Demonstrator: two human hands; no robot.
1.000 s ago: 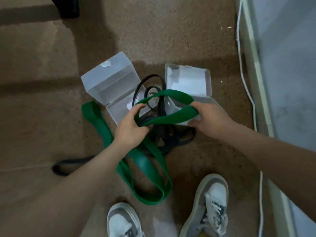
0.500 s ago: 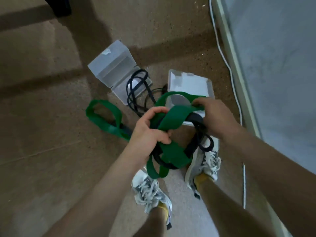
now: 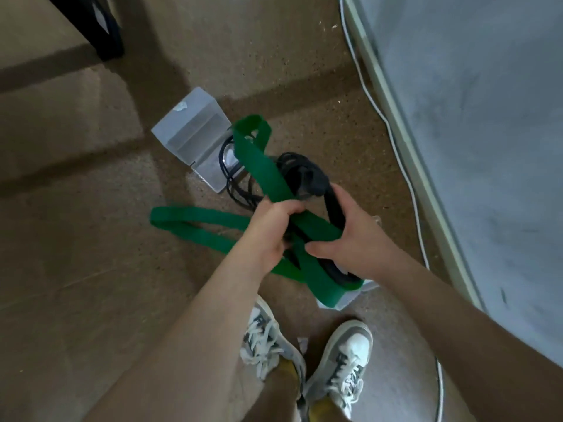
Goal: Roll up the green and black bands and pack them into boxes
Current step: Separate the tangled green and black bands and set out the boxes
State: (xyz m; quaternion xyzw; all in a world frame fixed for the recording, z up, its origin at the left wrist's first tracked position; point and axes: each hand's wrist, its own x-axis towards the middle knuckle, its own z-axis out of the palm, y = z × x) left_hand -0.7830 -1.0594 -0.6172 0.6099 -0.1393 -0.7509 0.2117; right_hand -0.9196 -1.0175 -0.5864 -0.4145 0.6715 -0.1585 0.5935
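Note:
A wide green band (image 3: pixel 262 166) and a thinner black band (image 3: pixel 301 175) hang tangled together above the floor. My left hand (image 3: pixel 268 229) grips the green band where it crosses the black one. My right hand (image 3: pixel 350 236) holds both bands from the right, fingers curled round the black loop and the green strip. One green loop trails left across the floor. A clear plastic box (image 3: pixel 195 132) lies open on the floor beyond the bands, with part of the black band over it. A second box (image 3: pixel 350 298) shows only as a corner beneath my right hand.
A white cable (image 3: pixel 405 175) runs along a pale wall base at the right. A dark furniture leg (image 3: pixel 103 35) stands at the top left. My two sneakers (image 3: pixel 304 360) are on the brown floor right below my hands.
Both hands lifted the tangled bands higher and turned them; a green loop now stands up over the open box. The view shifted, and my right hand now covers the second box.

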